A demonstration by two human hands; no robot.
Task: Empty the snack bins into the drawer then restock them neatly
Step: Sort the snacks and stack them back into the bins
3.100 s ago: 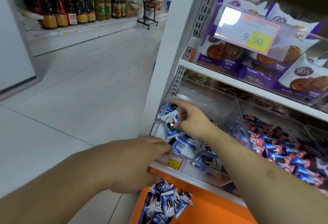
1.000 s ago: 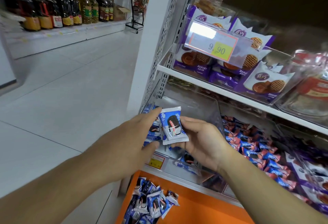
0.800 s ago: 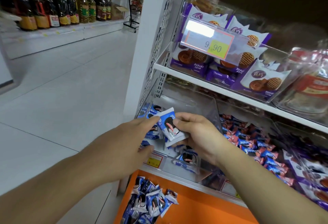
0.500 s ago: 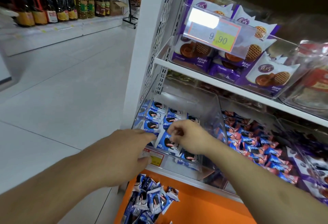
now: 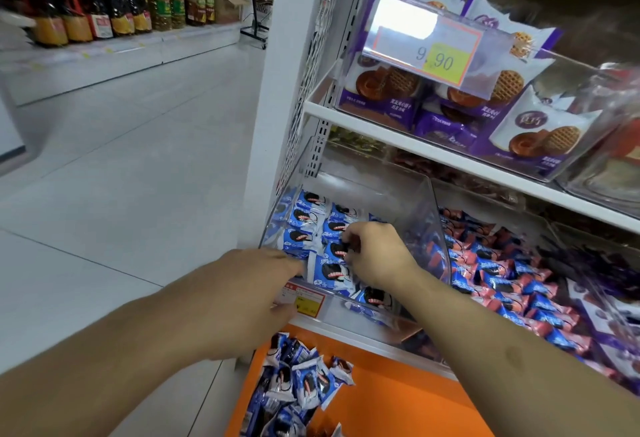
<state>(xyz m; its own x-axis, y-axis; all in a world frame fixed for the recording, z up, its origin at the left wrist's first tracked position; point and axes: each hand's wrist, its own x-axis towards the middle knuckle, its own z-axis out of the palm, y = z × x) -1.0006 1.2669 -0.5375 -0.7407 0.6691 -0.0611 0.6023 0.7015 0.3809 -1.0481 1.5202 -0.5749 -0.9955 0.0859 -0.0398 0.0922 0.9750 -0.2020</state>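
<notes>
Restocking is in progress at the clear acrylic bin (image 5: 420, 201) at the left end of the lower shelf. Blue-and-white sandwich-cookie packets (image 5: 300, 218) lie in rows against the bin's left wall and back, face up.

The right hand (image 5: 372, 255) is inside the bin, fingertips curled and pinching the upper edge of one cookie packet (image 5: 335, 252) in the second row. Below it a front packet (image 5: 328, 273) lies just behind the bin's front lip, its long axis running front to back.

The left hand (image 5: 247, 301) is at the bin's front left corner, fingers extended and holding nothing; the fingertips meet the front packet's left edge, and the thumb lies over the price tag (image 5: 304, 300).

The remaining loose packets (image 5: 301, 384) lie heaped in the orange drawer (image 5: 398, 398), directly below the bin's front edge. Judged from this layout, the left hand is nearer that heap; the next pickup requires a move straight down from the bin lip.
</notes>
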